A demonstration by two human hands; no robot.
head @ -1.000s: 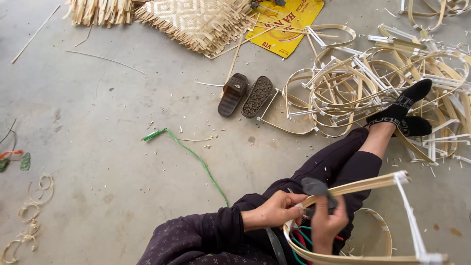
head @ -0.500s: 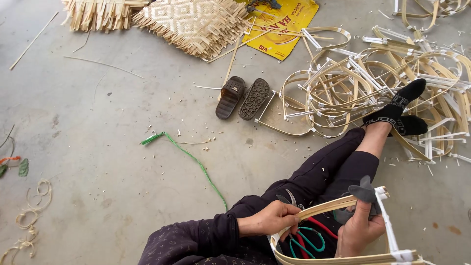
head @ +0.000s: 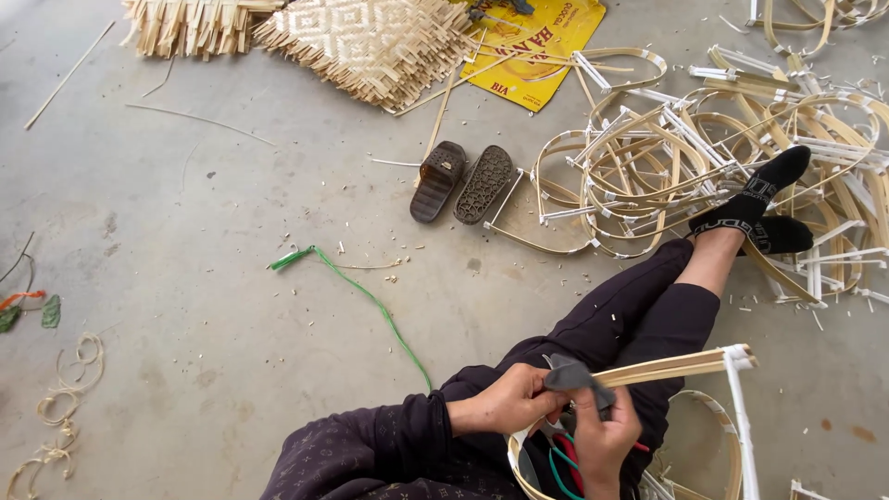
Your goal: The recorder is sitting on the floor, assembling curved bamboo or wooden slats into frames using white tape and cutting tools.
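Bent bamboo-strip hoop frame (head: 676,366), pale tan and flat-sided, lies across the seated person's lap, its straight bundled edge running out to a corner bound with white strapping (head: 738,356). Below that edge the strip curves round into a smooth loop. The left hand (head: 507,400) is closed around the near end of the bundled strips, fingers curled over them. The right hand (head: 604,435) is clenched on the same frame just beside it, and a dark grey rag-like piece (head: 572,375) sits between the two hands; whether one hand or both pinch it cannot be told. Red- and green-handled tools (head: 565,463) show inside the loop, under the right hand.

Dark trousers and black socks (head: 764,199) stretch toward a tangled heap of similar bamboo hoops with white bindings (head: 667,167) on the rough grey concrete floor (head: 231,278). A pair of brown sandals lying sole-up (head: 461,181) sits near the heap. A thin green cord (head: 356,287) snakes across the floor. Farther off lie a woven bamboo mat with a diamond pattern (head: 370,37), a yellow printed sack (head: 542,37), and small coils of pale fibre (head: 56,407).
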